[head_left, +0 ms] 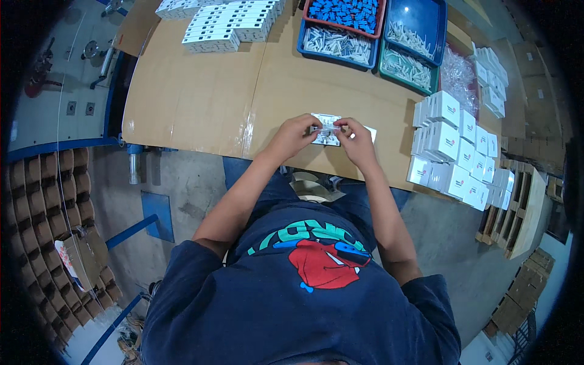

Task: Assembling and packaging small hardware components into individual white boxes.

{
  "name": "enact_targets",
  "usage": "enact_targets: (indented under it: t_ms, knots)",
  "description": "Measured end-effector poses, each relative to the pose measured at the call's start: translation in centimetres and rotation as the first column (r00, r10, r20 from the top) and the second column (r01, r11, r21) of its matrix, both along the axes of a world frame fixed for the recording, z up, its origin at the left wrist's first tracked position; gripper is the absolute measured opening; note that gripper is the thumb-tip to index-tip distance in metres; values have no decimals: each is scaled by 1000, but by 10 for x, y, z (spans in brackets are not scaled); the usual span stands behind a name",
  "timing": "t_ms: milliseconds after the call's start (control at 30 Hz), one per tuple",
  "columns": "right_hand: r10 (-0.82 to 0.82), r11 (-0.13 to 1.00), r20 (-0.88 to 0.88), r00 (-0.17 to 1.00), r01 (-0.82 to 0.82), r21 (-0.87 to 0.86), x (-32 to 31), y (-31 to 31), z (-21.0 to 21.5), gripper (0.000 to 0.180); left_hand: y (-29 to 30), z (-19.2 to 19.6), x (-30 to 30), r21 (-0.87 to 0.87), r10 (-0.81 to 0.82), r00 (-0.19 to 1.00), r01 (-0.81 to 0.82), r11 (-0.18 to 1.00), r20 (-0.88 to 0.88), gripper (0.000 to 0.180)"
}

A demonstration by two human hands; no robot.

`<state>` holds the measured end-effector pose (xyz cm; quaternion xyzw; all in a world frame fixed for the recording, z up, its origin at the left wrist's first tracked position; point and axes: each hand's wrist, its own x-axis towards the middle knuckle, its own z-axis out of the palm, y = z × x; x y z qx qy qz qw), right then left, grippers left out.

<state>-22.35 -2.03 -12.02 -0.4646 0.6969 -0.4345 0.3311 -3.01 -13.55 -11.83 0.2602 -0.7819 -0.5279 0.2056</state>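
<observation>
Near the table's front edge, my left hand (293,137) and my right hand (359,145) face each other with fingers pinched. Between the fingertips is a small clear, shiny piece (327,129), perhaps plastic; its exact kind is too small to tell. Directly beneath it lies a white printed piece (326,117), a flat box or a sheet, partly covered by my fingers. Beside my right hand, a plain white edge (372,132) shows, mostly hidden behind that hand.
Small white boxes (447,140) are stacked at the right, beside a heap of clear plastic bags (457,73). Trays at the back hold blue pieces (347,13) and white sticks (337,45). More white boxes (231,25) stand at the back left of the cardboard-covered table (188,91).
</observation>
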Motion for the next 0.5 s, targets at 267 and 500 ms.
enact_targets:
  t_ms: [267,500]
  knots:
    - [-56,998,-364,930,62,5,20,7,5,8,14,-7,4,-523,-4,999,31,852,53,21]
    - [-20,997,-403,915,49,62,17,6,1,11,16,-12,2,-555,126,991,-78,828,49,15]
